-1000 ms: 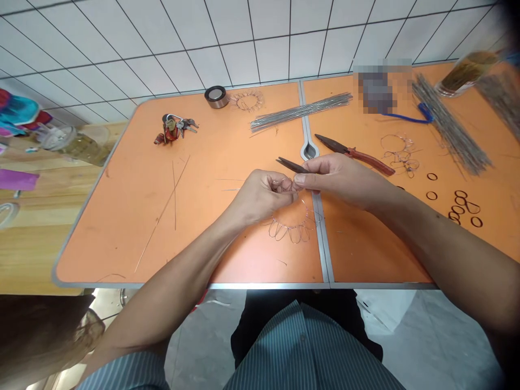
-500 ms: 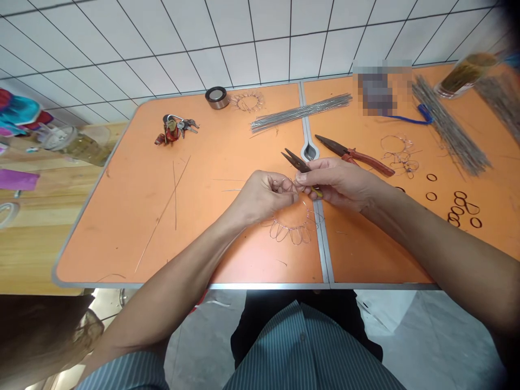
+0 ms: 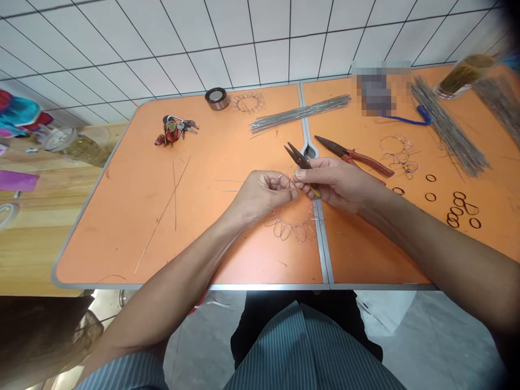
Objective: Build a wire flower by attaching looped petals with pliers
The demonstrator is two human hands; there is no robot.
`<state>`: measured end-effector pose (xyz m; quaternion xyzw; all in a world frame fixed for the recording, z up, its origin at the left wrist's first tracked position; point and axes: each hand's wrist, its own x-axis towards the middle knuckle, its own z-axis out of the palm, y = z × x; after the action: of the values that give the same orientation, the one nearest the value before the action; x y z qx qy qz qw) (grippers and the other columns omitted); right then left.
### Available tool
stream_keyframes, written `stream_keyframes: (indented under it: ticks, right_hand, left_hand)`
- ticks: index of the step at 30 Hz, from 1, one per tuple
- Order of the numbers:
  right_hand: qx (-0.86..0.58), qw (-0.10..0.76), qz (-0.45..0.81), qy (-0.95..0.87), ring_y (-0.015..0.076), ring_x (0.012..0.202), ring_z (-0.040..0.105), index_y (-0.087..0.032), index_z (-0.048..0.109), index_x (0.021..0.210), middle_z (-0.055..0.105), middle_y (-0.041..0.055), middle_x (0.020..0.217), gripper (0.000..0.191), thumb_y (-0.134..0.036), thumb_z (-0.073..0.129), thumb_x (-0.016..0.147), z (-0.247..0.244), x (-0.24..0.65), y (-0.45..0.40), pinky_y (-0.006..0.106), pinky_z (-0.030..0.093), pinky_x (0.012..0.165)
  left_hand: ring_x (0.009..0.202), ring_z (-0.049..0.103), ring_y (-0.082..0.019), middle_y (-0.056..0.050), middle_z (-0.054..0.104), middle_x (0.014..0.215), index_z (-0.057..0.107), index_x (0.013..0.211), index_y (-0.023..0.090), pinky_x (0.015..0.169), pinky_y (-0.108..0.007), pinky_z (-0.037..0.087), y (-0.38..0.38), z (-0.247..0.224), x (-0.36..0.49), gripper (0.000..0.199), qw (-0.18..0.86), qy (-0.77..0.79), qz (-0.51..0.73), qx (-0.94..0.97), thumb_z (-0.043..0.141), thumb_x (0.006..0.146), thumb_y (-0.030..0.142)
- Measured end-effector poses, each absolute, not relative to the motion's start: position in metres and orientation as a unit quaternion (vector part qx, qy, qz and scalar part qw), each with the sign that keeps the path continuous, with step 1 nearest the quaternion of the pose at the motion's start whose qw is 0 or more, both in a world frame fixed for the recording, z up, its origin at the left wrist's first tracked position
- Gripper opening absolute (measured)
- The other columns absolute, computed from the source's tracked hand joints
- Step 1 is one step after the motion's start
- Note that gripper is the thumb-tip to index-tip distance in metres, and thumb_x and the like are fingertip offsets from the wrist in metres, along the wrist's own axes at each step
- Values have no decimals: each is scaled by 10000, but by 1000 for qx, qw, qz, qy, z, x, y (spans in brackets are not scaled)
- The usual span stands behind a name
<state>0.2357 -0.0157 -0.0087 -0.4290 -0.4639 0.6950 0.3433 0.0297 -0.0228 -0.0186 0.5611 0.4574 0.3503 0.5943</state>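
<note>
Beneath wirework, orange table (tiles behind).

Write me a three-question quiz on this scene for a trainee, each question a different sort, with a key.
1. Multiple choice. What does the right grip hold?
a) a screwdriver
b) pliers
c) a hammer

2. True or false. The bunch of keys lies to the right of the roll of tape.

3. Fill in the blank. The left grip pinches thin, looped ____.

Key
1. b
2. False: the bunch of keys lies to the left of the roll of tape.
3. wire
</note>
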Motion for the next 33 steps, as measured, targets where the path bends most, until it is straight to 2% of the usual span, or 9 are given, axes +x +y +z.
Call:
stream_keyframes:
  ticks: [2,6,9,12,15,21,27,33]
  right_hand:
    - [-449,344,639,-521,139,730,545,-217,730,756,671,30,818,313,-425,910,905,-8,239,-16,300,430,647]
    - [-496,341,507,-616,195,896,662,-248,807,900,778,47,1005,310,-539,809,1008,-2,249,-20,348,488,798]
    - [-523,314,465,-642,205,862,642,-247,797,887,744,28,917,259,-481,803,999,3,250,-25,369,460,788]
    - [-532,311,455,-643,203,819,607,-239,782,865,707,20,868,153,-368,838,925,5,245,-27,376,444,763]
    - [-544,311,448,-638,207,836,592,-240,789,871,715,27,891,102,-326,842,888,6,242,-27,373,441,754]
    - [-547,286,456,-642,213,861,594,-253,806,877,722,25,891,136,-377,855,906,8,247,-28,374,443,774]
    - [-512,317,481,-638,226,935,673,-242,795,894,774,44,967,359,-588,797,990,1,255,-25,378,494,881]
    - [-533,311,453,-643,209,868,609,-250,800,886,722,29,924,195,-436,847,922,1,248,-26,366,440,779]
  left_hand:
    - [650,555,-121,-23,695,725,732,644,186,573,-252,412,-22,-20,29,113,599,453,348,562,823,686,238]
    - [614,545,-101,-3,684,712,713,653,185,590,-254,460,-19,-21,28,159,600,461,376,535,852,697,251]
    - [567,561,-98,15,678,677,723,683,190,579,-257,481,-16,-21,27,206,609,466,405,498,912,682,272]
    - [526,568,-97,32,646,614,720,705,195,573,-254,483,-14,-21,25,248,622,468,417,470,947,680,290]
    - [548,601,-105,22,670,645,729,738,193,606,-262,515,-15,-20,24,267,643,460,400,463,959,696,323]
    - [632,636,-117,-21,736,717,782,770,182,648,-264,518,-16,-20,23,289,614,461,393,506,969,736,400]
    - [632,639,-111,-20,739,710,796,773,180,639,-248,508,-15,-18,20,311,602,462,425,493,979,745,430]
    - [636,647,-111,-22,756,722,795,786,178,664,-249,529,-15,-20,20,293,606,471,432,474,968,769,415]
